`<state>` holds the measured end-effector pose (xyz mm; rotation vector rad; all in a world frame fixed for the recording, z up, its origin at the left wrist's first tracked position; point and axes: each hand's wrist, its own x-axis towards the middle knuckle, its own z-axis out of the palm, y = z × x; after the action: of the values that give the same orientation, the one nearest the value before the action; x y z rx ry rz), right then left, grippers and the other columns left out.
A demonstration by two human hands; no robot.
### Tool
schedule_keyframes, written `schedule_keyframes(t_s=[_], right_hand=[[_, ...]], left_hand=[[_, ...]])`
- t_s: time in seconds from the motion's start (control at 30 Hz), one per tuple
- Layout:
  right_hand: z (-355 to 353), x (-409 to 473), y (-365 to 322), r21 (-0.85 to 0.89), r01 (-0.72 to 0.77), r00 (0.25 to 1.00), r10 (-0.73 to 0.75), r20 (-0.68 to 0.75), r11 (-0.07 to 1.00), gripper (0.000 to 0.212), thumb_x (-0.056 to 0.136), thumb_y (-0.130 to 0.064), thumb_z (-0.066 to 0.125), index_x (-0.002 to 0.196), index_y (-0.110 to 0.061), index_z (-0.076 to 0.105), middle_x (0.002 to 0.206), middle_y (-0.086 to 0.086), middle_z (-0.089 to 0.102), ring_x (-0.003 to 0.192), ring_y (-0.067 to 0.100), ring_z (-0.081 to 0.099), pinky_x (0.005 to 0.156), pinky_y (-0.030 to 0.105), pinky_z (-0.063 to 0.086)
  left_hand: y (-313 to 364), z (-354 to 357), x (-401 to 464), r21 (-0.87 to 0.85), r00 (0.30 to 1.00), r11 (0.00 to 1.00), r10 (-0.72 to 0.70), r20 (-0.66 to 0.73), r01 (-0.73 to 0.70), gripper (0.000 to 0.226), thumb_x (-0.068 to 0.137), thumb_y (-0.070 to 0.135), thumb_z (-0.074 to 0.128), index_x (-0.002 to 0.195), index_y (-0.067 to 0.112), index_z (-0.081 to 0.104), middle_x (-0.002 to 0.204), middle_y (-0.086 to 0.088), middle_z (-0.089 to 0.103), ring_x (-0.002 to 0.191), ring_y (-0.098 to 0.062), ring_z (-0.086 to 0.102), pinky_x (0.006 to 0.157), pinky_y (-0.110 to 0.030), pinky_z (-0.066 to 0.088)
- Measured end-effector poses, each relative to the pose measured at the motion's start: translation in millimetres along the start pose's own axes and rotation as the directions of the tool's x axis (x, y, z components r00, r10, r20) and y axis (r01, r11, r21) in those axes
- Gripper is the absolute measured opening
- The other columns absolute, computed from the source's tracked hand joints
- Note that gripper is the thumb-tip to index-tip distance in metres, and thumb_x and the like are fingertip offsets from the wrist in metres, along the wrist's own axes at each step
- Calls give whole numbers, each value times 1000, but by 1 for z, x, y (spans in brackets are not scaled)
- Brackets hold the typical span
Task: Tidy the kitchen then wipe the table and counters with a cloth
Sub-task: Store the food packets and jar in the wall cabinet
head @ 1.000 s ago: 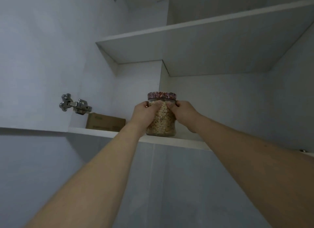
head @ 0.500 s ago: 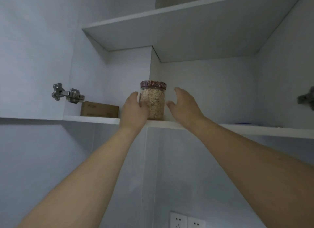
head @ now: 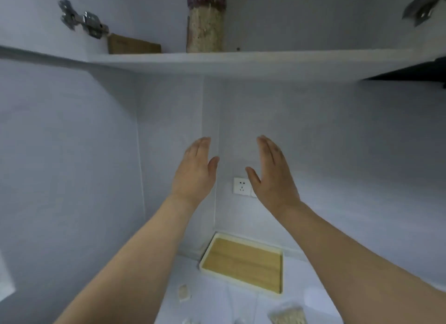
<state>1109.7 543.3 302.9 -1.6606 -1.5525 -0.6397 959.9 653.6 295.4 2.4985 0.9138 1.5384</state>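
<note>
Jar [head: 205, 24] parked on shelf [head: 241, 59]. Left hand [head: 194, 173], right hand [head: 274, 179] both spread wide, holding nothing (go grab table [head: 217, 294] clutter next, imo).

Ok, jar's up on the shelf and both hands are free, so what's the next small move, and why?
Probably lower a hand toward the second jar at the bottom edge of the view. The jar stands upright on the shelf, and the left hand and right hand hang open below it, holding nothing, while small bits lie on the counter beside the tray.
</note>
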Motion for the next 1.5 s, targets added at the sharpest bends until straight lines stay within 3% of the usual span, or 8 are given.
schedule_keyframes(t_s=[0.1,0.23,0.43,0.67,0.77,0.9,1.27,1.5], right_hand=[[22,-71,18,-4,-155,976,153,154,988,66,98,-23,50,152,-8,15,159,5,17,146,18,13,118,23,7],[45,-148,43,-39,-300,909,298,291,953,65,98,-24,50,152,-9,16,159,4,16,146,16,11,120,27,11],[83,-256,71,-121,-522,718,511,473,844,65,98,-24,50,152,-12,17,159,2,15,147,15,11,120,28,13],[130,-335,102,-297,-679,429,691,582,671,69,95,-25,53,152,-9,17,159,7,18,146,22,16,119,33,16],[141,-350,120,-378,-736,318,780,539,561,70,92,-27,56,149,-5,23,154,13,27,140,30,28,115,39,25],[155,-358,140,-438,-754,275,841,466,489,63,87,-28,59,140,-3,35,141,14,41,127,32,41,108,43,34],[189,-370,176,-518,-780,119,895,429,352,84,83,-39,62,147,-11,16,148,14,29,136,33,29,113,43,25],[205,-372,186,-547,-750,180,911,372,372,80,87,-41,61,146,-6,19,139,16,38,127,35,38,107,42,31]], left_hand=[[-2,32,-63,2,986,995,-100,135,101,52,100,23,48,147,4,33,150,-13,37,141,-27,30,114,-32,23],[-3,65,-128,21,935,981,-192,299,195,54,101,24,46,148,5,30,153,-13,33,142,-27,27,114,-30,19],[-14,118,-224,72,781,928,-349,518,367,57,100,28,45,150,9,26,155,-9,30,143,-23,25,114,-32,23],[-28,183,-326,241,403,843,-456,794,480,71,97,39,48,154,15,14,161,-3,14,147,-19,12,118,-31,16],[-31,199,-349,285,301,853,-438,847,437,79,93,44,53,154,18,11,161,-3,11,148,-20,10,120,-33,13],[-37,219,-360,325,285,899,-408,867,295,83,91,52,51,154,20,8,162,-4,8,148,-22,10,119,-34,11],[-39,235,-381,344,331,929,-369,868,134,77,92,55,46,153,30,7,161,-6,3,146,-27,11,118,-40,16],[-51,238,-391,334,345,934,-357,868,126,77,90,58,47,153,34,9,158,-15,14,141,-32,21,112,-43,23]])
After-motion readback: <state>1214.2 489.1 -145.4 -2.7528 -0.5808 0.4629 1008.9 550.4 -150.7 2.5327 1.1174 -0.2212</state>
